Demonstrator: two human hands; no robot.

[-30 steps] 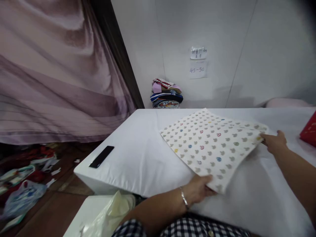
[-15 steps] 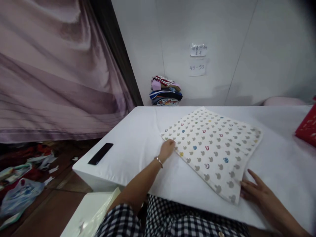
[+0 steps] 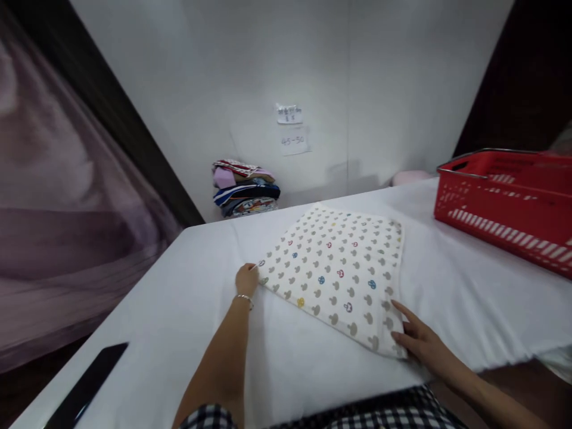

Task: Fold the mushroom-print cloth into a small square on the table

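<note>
A white cloth [image 3: 330, 268] printed with grey and coloured mushrooms lies spread flat on the white-covered table [image 3: 286, 381]. At its left corner my left hand [image 3: 247, 280] is closed, pinching the cloth's edge; a bracelet circles that wrist. My right hand [image 3: 417, 339] rests at the near right corner, fingers stretched out and apart, with fingertips touching the cloth's edge.
At the right stands a red plastic basket [image 3: 500, 208] with a metal handle. A stack of folded fabrics [image 3: 245, 187] sits beyond the table's back edge by the wall. A black flat object [image 3: 89, 384] lies near the left edge. Paper signs [image 3: 294, 141] hang on the wall.
My view has turned to the right, bringing the red basket into sight. My left hand has moved along the cloth's near edge to its left corner. The right hand stays by the near right corner.
</note>
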